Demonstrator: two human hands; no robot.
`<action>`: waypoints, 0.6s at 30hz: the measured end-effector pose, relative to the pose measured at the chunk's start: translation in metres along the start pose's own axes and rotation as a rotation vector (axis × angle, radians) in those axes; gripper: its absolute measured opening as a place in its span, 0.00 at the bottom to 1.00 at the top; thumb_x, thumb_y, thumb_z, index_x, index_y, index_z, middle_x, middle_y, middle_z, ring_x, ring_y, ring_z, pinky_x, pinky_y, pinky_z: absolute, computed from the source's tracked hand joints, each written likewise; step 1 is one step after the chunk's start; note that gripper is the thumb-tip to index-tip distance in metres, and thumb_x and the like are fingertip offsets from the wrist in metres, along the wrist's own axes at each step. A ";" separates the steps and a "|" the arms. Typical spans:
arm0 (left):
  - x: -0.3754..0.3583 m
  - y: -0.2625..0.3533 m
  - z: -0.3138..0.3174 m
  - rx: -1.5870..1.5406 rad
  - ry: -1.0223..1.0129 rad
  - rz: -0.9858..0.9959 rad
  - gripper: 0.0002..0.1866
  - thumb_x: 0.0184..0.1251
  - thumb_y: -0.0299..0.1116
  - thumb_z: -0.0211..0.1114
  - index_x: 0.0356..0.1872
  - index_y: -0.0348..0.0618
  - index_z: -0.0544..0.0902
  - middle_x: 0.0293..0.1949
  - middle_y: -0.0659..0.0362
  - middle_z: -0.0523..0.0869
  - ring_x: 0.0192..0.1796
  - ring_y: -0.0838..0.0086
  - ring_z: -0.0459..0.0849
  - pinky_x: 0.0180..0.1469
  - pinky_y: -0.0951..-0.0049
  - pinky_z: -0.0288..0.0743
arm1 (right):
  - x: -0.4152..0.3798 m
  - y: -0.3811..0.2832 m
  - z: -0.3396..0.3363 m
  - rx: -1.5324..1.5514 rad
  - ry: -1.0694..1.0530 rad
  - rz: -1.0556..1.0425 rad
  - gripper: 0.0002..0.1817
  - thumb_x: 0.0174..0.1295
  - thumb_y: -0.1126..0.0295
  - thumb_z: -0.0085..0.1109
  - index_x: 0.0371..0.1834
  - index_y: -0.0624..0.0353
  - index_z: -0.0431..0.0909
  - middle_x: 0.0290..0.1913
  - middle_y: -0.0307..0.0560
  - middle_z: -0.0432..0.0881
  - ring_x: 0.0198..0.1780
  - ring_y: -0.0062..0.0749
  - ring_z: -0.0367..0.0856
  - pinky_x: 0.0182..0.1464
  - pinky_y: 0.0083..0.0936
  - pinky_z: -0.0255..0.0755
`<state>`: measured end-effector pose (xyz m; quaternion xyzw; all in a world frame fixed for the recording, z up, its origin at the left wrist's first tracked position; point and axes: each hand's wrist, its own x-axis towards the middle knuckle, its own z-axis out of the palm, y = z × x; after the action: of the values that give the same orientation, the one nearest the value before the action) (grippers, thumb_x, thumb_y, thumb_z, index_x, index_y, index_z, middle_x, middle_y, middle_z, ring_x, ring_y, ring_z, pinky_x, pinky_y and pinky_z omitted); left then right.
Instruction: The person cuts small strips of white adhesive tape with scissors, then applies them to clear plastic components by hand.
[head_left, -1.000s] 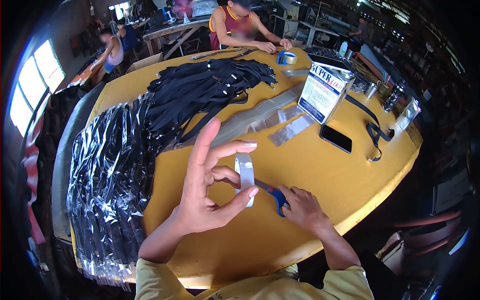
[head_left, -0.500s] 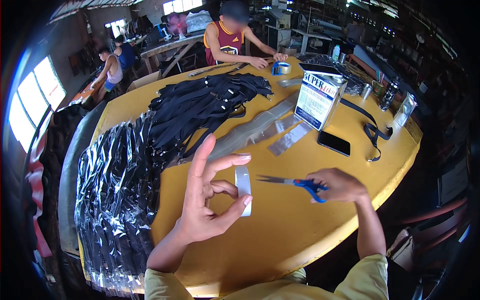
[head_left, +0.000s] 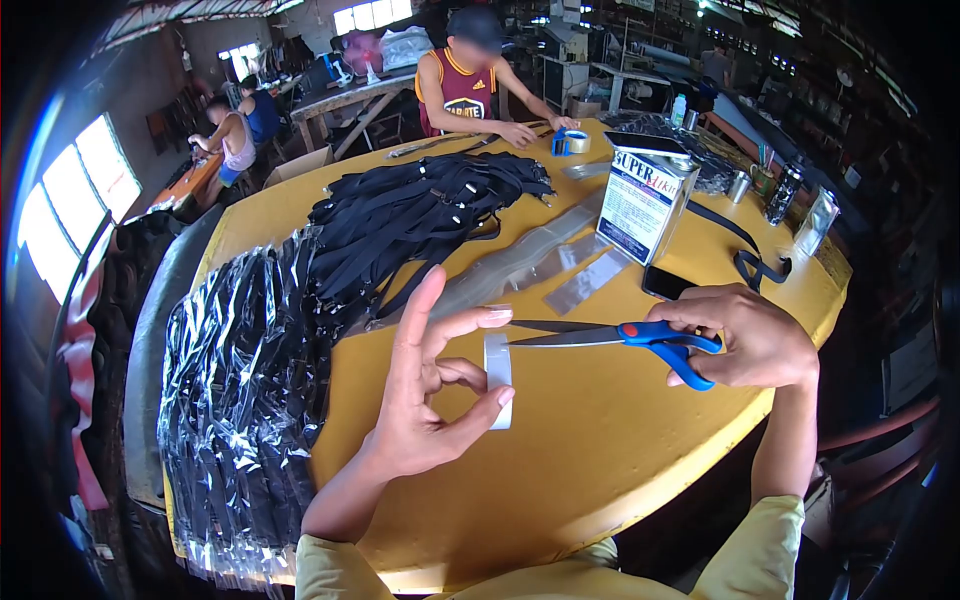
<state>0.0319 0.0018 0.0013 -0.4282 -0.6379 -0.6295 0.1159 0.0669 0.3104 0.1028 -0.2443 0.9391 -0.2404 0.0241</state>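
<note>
A short pale strip stands upright between the thumb and fingers of my left hand, whose index finger points up. My right hand has its fingers in the blue handles of a pair of scissors. The scissor blades are slightly apart and point left, their tips beside the upper end of the strip. Beyond my hands, clear plastic strips lie on the yellow table, next to a pile of black straps.
Plastic-wrapped black straps cover the table's left side. A metal can, a phone, a tape dispenser, a black strap and a tumbler stand or lie beyond. A co-worker is across the table.
My right hand has moved up and right, and the scissors now appear larger with their blades more open, tips at the strip. The phone is now partly hidden by my right hand.
</note>
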 end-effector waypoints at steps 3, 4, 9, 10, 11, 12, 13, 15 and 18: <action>0.000 0.001 0.001 0.009 0.006 0.002 0.55 0.57 0.09 0.64 0.79 0.45 0.37 0.65 0.41 0.72 0.45 0.72 0.87 0.40 0.79 0.83 | 0.003 -0.007 -0.001 -0.016 -0.008 -0.003 0.25 0.46 0.76 0.70 0.53 0.65 0.81 0.37 0.48 0.84 0.37 0.37 0.83 0.40 0.29 0.77; 0.000 0.001 0.001 0.009 0.006 0.002 0.55 0.57 0.09 0.64 0.79 0.45 0.37 0.65 0.41 0.72 0.45 0.72 0.87 0.40 0.79 0.83 | 0.004 -0.009 -0.002 -0.010 -0.019 0.003 0.25 0.46 0.76 0.70 0.52 0.65 0.81 0.37 0.49 0.84 0.37 0.37 0.83 0.40 0.29 0.77; -0.001 0.001 0.001 -0.023 -0.002 -0.006 0.55 0.57 0.09 0.64 0.79 0.46 0.37 0.65 0.40 0.72 0.44 0.72 0.87 0.39 0.78 0.83 | 0.006 -0.010 -0.002 -0.017 -0.009 -0.019 0.24 0.46 0.78 0.67 0.52 0.64 0.82 0.35 0.49 0.85 0.36 0.39 0.84 0.39 0.30 0.78; -0.001 0.001 0.001 -0.024 -0.002 -0.007 0.55 0.57 0.09 0.64 0.79 0.46 0.37 0.65 0.40 0.72 0.44 0.72 0.87 0.39 0.78 0.83 | 0.006 -0.010 -0.002 -0.019 0.007 -0.033 0.24 0.45 0.78 0.65 0.51 0.64 0.82 0.35 0.50 0.85 0.35 0.39 0.85 0.39 0.30 0.78; -0.001 0.001 0.000 -0.020 -0.008 -0.002 0.55 0.57 0.09 0.65 0.79 0.46 0.37 0.65 0.40 0.72 0.45 0.72 0.86 0.39 0.78 0.83 | 0.007 -0.010 -0.002 -0.019 0.007 -0.033 0.24 0.45 0.78 0.65 0.51 0.64 0.82 0.35 0.50 0.85 0.35 0.39 0.85 0.39 0.30 0.78; -0.001 0.001 0.000 -0.015 -0.014 0.002 0.55 0.57 0.09 0.65 0.79 0.46 0.38 0.65 0.40 0.72 0.45 0.72 0.86 0.39 0.77 0.83 | 0.007 -0.011 -0.003 -0.020 -0.003 -0.039 0.24 0.45 0.79 0.65 0.51 0.64 0.82 0.35 0.50 0.85 0.35 0.39 0.85 0.39 0.30 0.78; -0.001 0.001 0.000 -0.014 -0.014 0.002 0.55 0.57 0.09 0.65 0.79 0.46 0.38 0.65 0.40 0.72 0.45 0.72 0.86 0.39 0.77 0.83 | 0.007 -0.012 -0.004 -0.022 -0.011 -0.046 0.24 0.45 0.79 0.64 0.51 0.64 0.82 0.35 0.50 0.85 0.35 0.40 0.85 0.39 0.31 0.78; -0.001 0.001 0.001 0.001 -0.004 0.003 0.55 0.57 0.09 0.65 0.79 0.46 0.38 0.65 0.40 0.72 0.46 0.71 0.86 0.39 0.77 0.83 | 0.008 -0.012 -0.005 -0.019 -0.012 -0.044 0.24 0.45 0.79 0.64 0.51 0.64 0.82 0.35 0.50 0.85 0.36 0.40 0.85 0.39 0.31 0.78; -0.001 0.001 0.001 0.001 -0.009 0.003 0.56 0.57 0.09 0.65 0.79 0.46 0.38 0.65 0.40 0.72 0.47 0.71 0.86 0.39 0.77 0.83 | 0.008 -0.012 -0.005 -0.025 -0.012 -0.038 0.25 0.45 0.80 0.64 0.51 0.65 0.82 0.35 0.50 0.85 0.36 0.40 0.85 0.39 0.31 0.79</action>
<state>0.0336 0.0024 0.0011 -0.4318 -0.6381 -0.6273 0.1140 0.0645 0.3000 0.1133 -0.2641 0.9371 -0.2274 0.0223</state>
